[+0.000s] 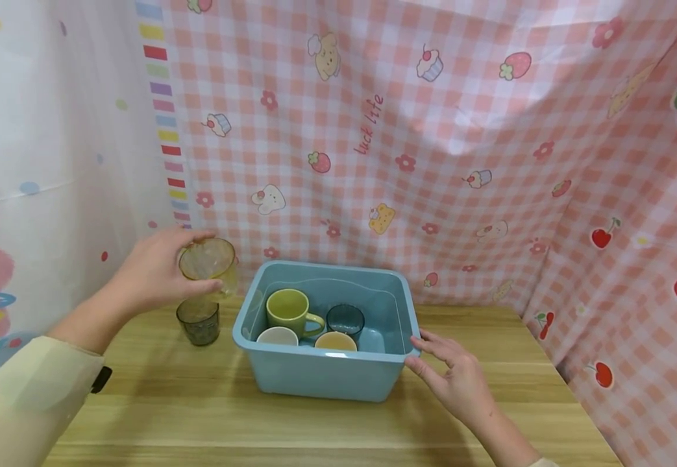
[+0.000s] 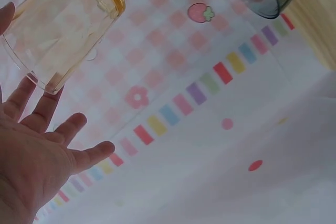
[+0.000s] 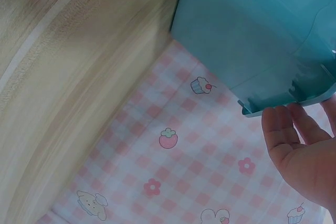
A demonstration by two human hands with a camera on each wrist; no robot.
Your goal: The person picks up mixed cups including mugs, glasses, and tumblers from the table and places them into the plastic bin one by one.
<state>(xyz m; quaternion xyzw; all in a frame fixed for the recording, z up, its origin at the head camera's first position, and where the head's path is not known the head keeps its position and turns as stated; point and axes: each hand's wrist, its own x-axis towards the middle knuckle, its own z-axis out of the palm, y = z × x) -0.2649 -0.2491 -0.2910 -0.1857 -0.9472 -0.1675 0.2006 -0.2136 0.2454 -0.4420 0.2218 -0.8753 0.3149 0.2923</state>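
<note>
My left hand [image 1: 160,269] holds a yellow-tinted glass [image 1: 208,261] between thumb and fingers, in the air above a dark grey glass [image 1: 199,322] on the table. In the left wrist view the yellow glass [image 2: 63,27] lies between the thumb and fingertips, the other fingers of the hand [image 2: 42,145] spread. My right hand [image 1: 457,383] touches the right rim of a blue bin [image 1: 326,373]; in the right wrist view its fingertips rest at the bin's edge. Inside the bin are a green mug [image 1: 287,310], a white cup [image 1: 278,336], a cream cup [image 1: 335,341] and a dark glass [image 1: 345,320].
The wooden table [image 1: 198,415] extends in front of the bin and to both sides. A pink checked cloth [image 1: 338,194] hangs behind it, a white patterned cloth [image 1: 46,149] at the left and a cherry-print cloth [image 1: 636,259] at the right.
</note>
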